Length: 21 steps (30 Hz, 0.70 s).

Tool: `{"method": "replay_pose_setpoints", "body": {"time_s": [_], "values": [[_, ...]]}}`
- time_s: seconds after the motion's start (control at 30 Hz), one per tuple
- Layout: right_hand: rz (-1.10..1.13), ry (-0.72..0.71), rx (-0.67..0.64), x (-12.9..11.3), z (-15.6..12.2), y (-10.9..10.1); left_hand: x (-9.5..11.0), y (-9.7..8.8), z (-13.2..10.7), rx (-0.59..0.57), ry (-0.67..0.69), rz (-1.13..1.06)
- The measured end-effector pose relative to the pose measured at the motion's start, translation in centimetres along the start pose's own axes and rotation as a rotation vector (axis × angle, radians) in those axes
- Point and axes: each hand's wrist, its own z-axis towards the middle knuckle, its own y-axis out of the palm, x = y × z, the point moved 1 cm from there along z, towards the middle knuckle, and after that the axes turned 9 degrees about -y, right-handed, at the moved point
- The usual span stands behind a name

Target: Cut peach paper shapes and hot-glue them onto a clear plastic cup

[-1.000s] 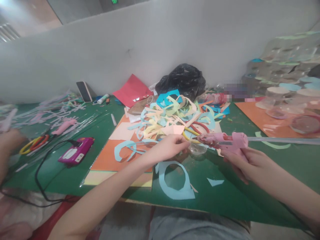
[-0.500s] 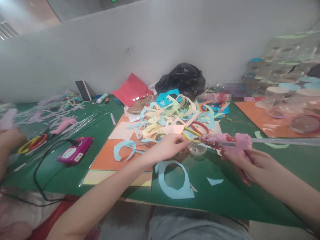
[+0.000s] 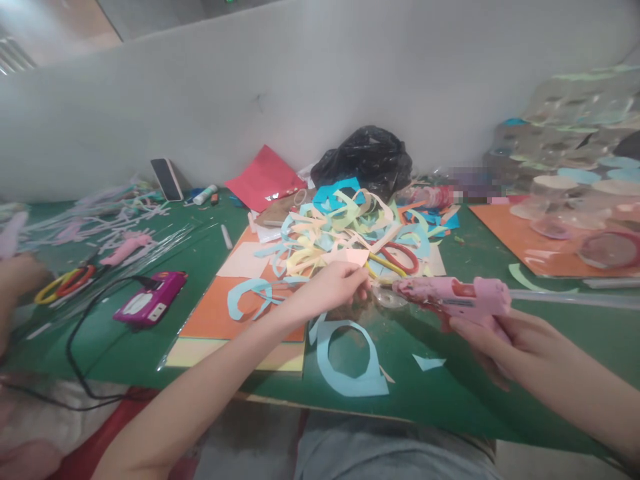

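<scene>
Far left of both grips, co-worker's hand point(image 3: 23, 277): at the picture's edge beside a pale object; blurred, so what it holds I cannot tell.
Orange-and-yellow scissors point(image 3: 64, 287): well left of the left grip, handles toward that co-worker's side, probably within that person's reach.
Purple power block point(image 3: 150, 298): left of the left grip, a black cord point(image 3: 75, 360) plugged in; likely placed near the edge so the cord can drop off the counter point(image 3: 425, 410).
Orange sheet point(image 3: 210, 313): under the left forearm and left of its grip, lying flat.
Left grip point(image 3: 344, 285): fingers curled and drawn together, thumb near the forefinger; whether something thin is pinched there I cannot tell.
Paper offcuts point(image 3: 340, 227): heaped just beyond the left grip, perhaps pushed back to free the near side.
Blue paper ring point(image 3: 327, 363): nearer the body than the left grip.
Clear round piece point(image 3: 393, 300): just right of the left grip's fingertips, by the nozzle.
Pink glue gun point(image 3: 463, 293): in the right grip, level, its nozzle toward the left grip, which suits close aiming.
Right grip point(image 3: 483, 333): wrapped around the handle, leaving the clear glue stick point(image 3: 575, 299) free behind.
Clear containers point(image 3: 555, 223): beyond and right of the right grip, grouped perhaps to avoid knocks.
</scene>
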Motion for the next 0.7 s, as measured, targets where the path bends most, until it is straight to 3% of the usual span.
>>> {"method": "replay_pose_setpoints", "body": {"time_s": [0.3,0.7], "values": [[0.024,0.034,0.021,-0.3,0.7,0.5,1.0,-0.5,-1.0,0.107,0.035,0.045],[-0.038,0.039,0.026,-1.3,0.8,0.5,1.5,-0.7,-1.3,0.150,0.074,0.105]]}}
